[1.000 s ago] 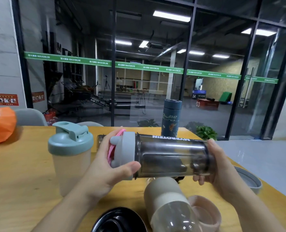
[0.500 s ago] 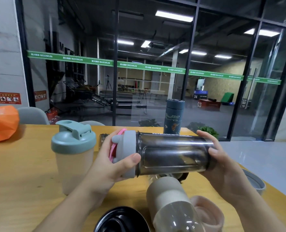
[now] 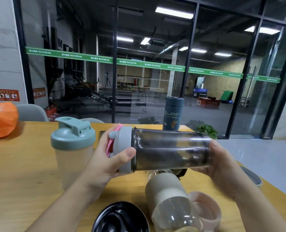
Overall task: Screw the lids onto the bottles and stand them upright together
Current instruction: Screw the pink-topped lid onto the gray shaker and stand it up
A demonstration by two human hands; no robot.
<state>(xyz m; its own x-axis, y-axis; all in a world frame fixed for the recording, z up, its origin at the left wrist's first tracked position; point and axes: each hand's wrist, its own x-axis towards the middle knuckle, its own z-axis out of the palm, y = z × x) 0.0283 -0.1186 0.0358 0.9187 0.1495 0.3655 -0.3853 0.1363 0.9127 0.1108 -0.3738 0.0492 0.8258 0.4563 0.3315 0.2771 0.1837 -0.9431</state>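
I hold a dark smoky transparent bottle (image 3: 170,149) on its side above the table. My left hand (image 3: 108,158) grips its grey lid (image 3: 124,149), which has a pink loop, at the left end. My right hand (image 3: 221,164) cups the bottle's base at the right end. A cream shaker with a teal lid (image 3: 72,136) stands upright to the left. A clear bottle with a beige sleeve (image 3: 169,195) lies on its side below. A dark blue flask (image 3: 173,113) stands capped at the far edge.
A black lid (image 3: 120,218) lies at the near edge, a pink lid (image 3: 206,208) beside the lying bottle, a grey lid (image 3: 251,176) at the right table edge. An orange bag (image 3: 1,119) sits far left on the wooden table (image 3: 21,164). Glass wall behind.
My right hand has shifted round the bottle's base, from gripping it from behind to cupping its end. The bottle's printed label has rotated out of sight. The left hand stays on the lid.
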